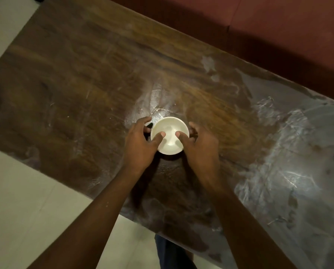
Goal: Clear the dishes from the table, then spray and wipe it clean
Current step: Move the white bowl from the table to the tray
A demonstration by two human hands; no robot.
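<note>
From the head view, a white bowl (169, 135) sits near the middle of a dark wooden tabletop (75, 84), whose surface is streaked with pale smears, heaviest toward the right. The left hand (141, 141) holds the bowl's left side and the right hand (201, 145) its right side. Each grip is clamped on the bowl, with the thumb hooked over the rim into the hollow and the fingers curled round the outside wall. Whether the bowl rests on the wood or is raised just off it cannot be told. Pale tiled floor (26, 200) lies along the near-left edge, a reddish-brown seat (278, 26) runs beyond the far edge, and a dark trouser leg (170, 255) shows below.
</note>
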